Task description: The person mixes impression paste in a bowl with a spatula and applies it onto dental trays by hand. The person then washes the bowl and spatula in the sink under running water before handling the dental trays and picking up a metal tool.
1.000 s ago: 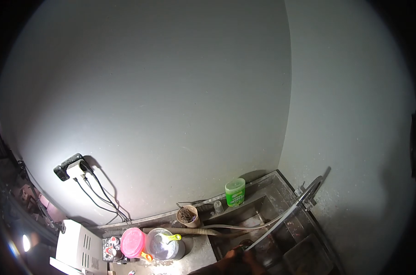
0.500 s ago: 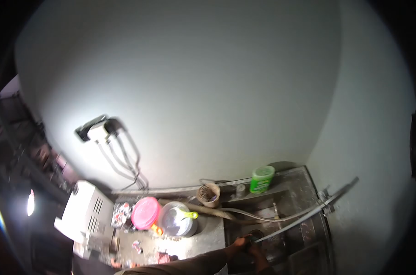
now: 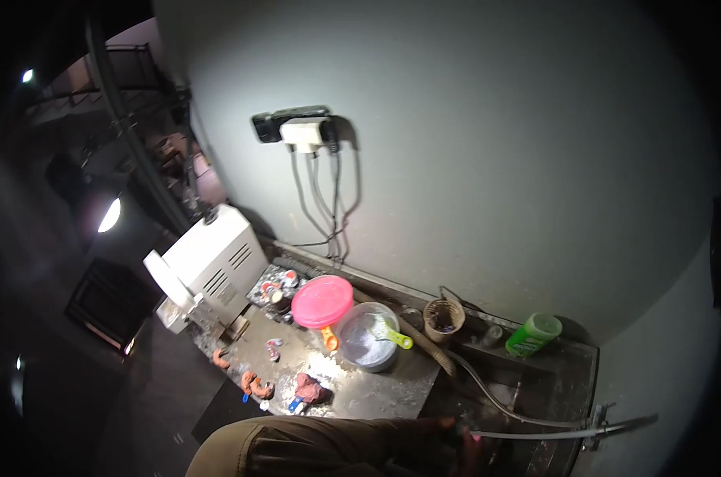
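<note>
My left hand reaches from a brown sleeve into the dark sink. Close beside it, lower in view, is my right hand. Both hands look closed around something small that I cannot make out; shadow and blur hide the fingers. A small pink spot shows between them. The end of a pale hose points at the hands; it comes from a tap on the right wall.
Left of the sink, a counter holds a clear tub with a green-handled scoop, a pink-lidded container, a pink lump, dental-model-like pieces and a white machine. A green container and brown pot stand behind.
My view has turned left and tilted, so the counter, machine and wall socket sit further right and the pieces at the counter's front show. My hands remain together at the hose end.
</note>
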A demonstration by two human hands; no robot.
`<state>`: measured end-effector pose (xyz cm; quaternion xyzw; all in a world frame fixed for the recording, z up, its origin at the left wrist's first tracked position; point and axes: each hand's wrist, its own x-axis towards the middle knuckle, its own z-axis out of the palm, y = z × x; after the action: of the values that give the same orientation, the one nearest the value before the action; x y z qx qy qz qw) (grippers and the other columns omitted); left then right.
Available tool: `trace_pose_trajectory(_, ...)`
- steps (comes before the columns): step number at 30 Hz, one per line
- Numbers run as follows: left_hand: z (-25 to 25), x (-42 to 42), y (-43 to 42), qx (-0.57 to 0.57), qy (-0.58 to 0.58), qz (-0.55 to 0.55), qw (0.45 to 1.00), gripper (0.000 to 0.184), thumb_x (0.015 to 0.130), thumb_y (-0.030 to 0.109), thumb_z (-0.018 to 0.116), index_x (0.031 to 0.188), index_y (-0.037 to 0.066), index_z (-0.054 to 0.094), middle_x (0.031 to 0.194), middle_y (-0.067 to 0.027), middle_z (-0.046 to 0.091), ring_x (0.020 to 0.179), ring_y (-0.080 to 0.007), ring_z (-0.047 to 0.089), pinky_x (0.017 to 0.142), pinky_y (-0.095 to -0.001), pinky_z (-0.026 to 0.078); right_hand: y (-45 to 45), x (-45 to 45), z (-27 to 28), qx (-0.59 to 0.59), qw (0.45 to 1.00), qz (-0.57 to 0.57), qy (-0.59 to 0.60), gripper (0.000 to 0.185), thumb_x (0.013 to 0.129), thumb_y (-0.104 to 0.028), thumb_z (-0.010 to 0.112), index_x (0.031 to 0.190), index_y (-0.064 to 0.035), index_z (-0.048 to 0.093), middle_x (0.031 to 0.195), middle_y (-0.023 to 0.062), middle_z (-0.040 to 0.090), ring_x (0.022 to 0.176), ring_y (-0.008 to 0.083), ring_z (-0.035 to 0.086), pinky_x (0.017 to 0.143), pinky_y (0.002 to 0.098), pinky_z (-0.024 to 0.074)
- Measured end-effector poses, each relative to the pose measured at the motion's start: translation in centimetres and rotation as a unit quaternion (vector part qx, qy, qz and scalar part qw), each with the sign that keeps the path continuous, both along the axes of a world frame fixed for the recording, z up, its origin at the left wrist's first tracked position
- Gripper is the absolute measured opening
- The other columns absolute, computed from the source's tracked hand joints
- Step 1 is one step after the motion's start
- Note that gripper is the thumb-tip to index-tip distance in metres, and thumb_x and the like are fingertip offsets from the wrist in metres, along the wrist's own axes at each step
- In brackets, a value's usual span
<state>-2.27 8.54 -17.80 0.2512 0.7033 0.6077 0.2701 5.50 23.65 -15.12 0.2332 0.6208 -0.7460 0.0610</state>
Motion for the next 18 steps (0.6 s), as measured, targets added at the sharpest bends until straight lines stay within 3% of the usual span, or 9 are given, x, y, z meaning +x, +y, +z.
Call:
trace_pose_trajectory(4, -0.5, 1.6, 0.5, 0.144, -0.142, 0.023, 0.979, 0.021, 0.089, 0.019, 0.059, 0.106, 0.010, 0.068, 0.096, -0.0077, 0.067, 0.085, -0.0265, 0.064, 0.078, -0.0379, 0.051, 0.2, -1.3, 0.9, 0.053, 0.993, 0.098, -0.050, 0.035, 0.095, -0.032, 0.057, 0.112, -0.0015, 0.063, 0.102, 0.0117, 0.067, 0.096, 0.0245, 0.064, 0.082, 0.0410, 0.0495)
trace_pose_trajectory(7, -1.3, 1.3, 1.3, 0.359, -0.218, -0.017, 0.908, 0.019, 0.091, 0.019, 0.057, 0.104, 0.011, 0.068, 0.093, -0.0064, 0.066, 0.082, -0.0264, 0.064, 0.076, -0.0383, 0.051, -0.2, -1.8, 1.4, 0.061, 0.990, 0.116, -0.059, 0.036, 0.095, -0.033, 0.058, 0.112, -0.0014, 0.063, 0.100, 0.0114, 0.067, 0.094, 0.0238, 0.063, 0.081, 0.0403, 0.0495)
trace_pose_trajectory(9, -2.2, 0.3, 1.5, 0.413, -0.238, -0.015, 0.879, 0.018, 0.093, 0.019, 0.055, 0.103, 0.011, 0.068, 0.091, -0.0056, 0.066, 0.079, -0.0264, 0.063, 0.075, -0.0386, 0.051, 0.1, -2.0, 1.7, 0.064, 0.989, 0.118, -0.063, 0.037, 0.095, -0.034, 0.058, 0.111, -0.0013, 0.063, 0.099, 0.0113, 0.067, 0.093, 0.0233, 0.063, 0.080, 0.0399, 0.0495)
trace_pose_trajectory(11, -1.5, 0.1, 1.6, 0.247, -0.230, 0.097, 0.936, 0.024, 0.091, 0.026, 0.058, 0.106, 0.009, 0.067, 0.096, -0.0068, 0.067, 0.087, -0.0261, 0.063, 0.079, -0.0385, 0.051, 0.3, -1.9, 2.0, 0.068, 0.989, 0.118, -0.066, 0.037, 0.095, -0.035, 0.058, 0.111, -0.0013, 0.063, 0.098, 0.0111, 0.067, 0.092, 0.0229, 0.063, 0.079, 0.0394, 0.0495)
trace_pose_trajectory(12, -1.1, 0.2, 1.6, 0.063, -0.210, 0.200, 0.955, 0.032, 0.090, 0.034, 0.061, 0.108, 0.008, 0.066, 0.102, -0.0080, 0.068, 0.094, -0.0259, 0.064, 0.083, -0.0384, 0.050, 0.3, -1.8, 2.2, 0.068, 0.988, 0.119, -0.069, 0.038, 0.095, -0.035, 0.058, 0.111, -0.0012, 0.063, 0.098, 0.0111, 0.067, 0.091, 0.0227, 0.063, 0.079, 0.0392, 0.0495)
trace_pose_trajectory(18, -1.2, -0.1, 1.6, -0.036, -0.117, 0.141, 0.983, 0.029, 0.092, 0.031, 0.055, 0.105, 0.008, 0.066, 0.101, -0.0113, 0.067, 0.093, -0.0280, 0.064, 0.083, -0.0391, 0.050, -0.7, -0.1, 3.0, 0.080, 0.981, 0.155, -0.085, 0.040, 0.094, -0.037, 0.059, 0.110, -0.0011, 0.063, 0.095, 0.0106, 0.067, 0.087, 0.0213, 0.062, 0.077, 0.0379, 0.0494)
